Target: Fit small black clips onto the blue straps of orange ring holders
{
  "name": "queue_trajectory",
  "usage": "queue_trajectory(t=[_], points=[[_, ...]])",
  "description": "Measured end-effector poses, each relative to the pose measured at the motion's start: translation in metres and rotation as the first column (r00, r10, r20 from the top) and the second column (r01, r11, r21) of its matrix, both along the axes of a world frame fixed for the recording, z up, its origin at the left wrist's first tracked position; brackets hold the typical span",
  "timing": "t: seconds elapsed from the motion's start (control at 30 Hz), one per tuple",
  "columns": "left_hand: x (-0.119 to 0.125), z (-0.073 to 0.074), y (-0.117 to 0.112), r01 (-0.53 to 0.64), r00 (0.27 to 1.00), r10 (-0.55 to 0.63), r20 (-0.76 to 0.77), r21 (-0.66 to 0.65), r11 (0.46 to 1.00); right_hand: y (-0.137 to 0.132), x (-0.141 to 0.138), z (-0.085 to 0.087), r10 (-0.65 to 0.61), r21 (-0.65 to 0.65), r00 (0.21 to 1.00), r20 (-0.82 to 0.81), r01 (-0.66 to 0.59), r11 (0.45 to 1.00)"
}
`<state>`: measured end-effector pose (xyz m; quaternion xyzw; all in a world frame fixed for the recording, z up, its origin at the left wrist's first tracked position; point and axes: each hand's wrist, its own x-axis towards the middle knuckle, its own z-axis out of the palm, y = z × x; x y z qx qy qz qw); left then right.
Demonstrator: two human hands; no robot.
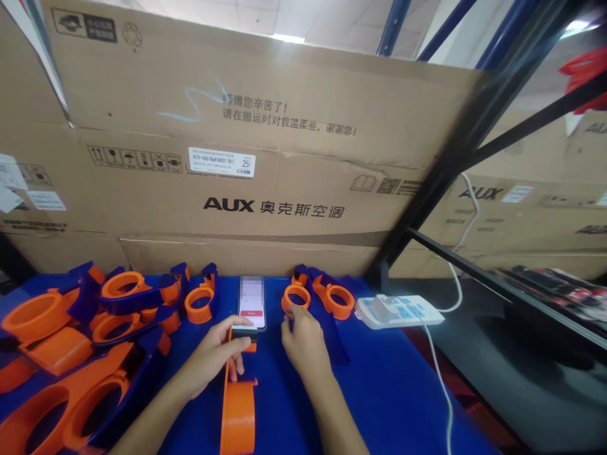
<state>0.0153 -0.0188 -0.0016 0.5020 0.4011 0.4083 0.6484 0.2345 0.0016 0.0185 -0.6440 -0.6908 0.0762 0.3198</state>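
My left hand (222,347) is closed on an orange tape dispenser (238,414), with the thumb and fingers around its upper end beside a dark strip. The dispenser's round hub points toward me, over the blue table. My right hand (303,338) has curled fingers at the front rim of an orange ring on a small tape dispenser (296,294); what the fingertips grip, if anything, is hidden. Next to that, another orange and dark blue dispenser (339,301) lies with its blue part extending behind my right wrist. Between and beyond my hands lies a lit phone (251,303).
Several orange and blue tape dispensers (126,285) are piled on the left. A single one (199,304) stands left of the phone. At right lies a white power strip (398,311) with cables. A large cardboard box (284,177) walls off the back, beside a black metal frame (427,170).
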Motion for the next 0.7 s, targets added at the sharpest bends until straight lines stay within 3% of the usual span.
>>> queue_trajectory(t=[0.1, 0.17, 0.23, 0.43, 0.57, 0.7], points=[[0.0, -0.001, 0.0, -0.001, 1.0, 0.001, 0.001, 0.006, 1.0, -0.009, -0.01, 0.013, 0.201, 0.02, 0.972, -0.125, -0.2, 0.98], [0.0, 0.0, 0.0, -0.002, 1.0, 0.002, 0.004, -0.009, 1.0, -0.018, -0.017, 0.022, 0.396, 0.024, 0.888, -0.232, -0.402, 0.915], [-0.001, 0.003, 0.0, 0.006, 1.0, -0.006, 0.008, -0.032, 0.999, -0.025, -0.022, 0.03, 0.515, 0.034, 0.813, -0.273, -0.527, 0.849], [-0.003, 0.011, -0.003, 0.007, 1.0, -0.006, 0.027, -0.059, 0.998, -0.029, -0.023, 0.033, 0.608, 0.054, 0.759, -0.234, -0.614, 0.787], [-0.004, 0.015, -0.005, 0.014, 1.0, -0.014, 0.002, -0.064, 0.998, -0.025, -0.018, 0.031, 0.608, 0.063, 0.766, -0.208, -0.61, 0.79], [-0.009, 0.02, -0.001, -0.066, 0.997, 0.071, 0.039, -0.104, 0.992, -0.021, -0.005, 0.037, 0.59, 0.061, 0.781, -0.204, -0.592, 0.804]])
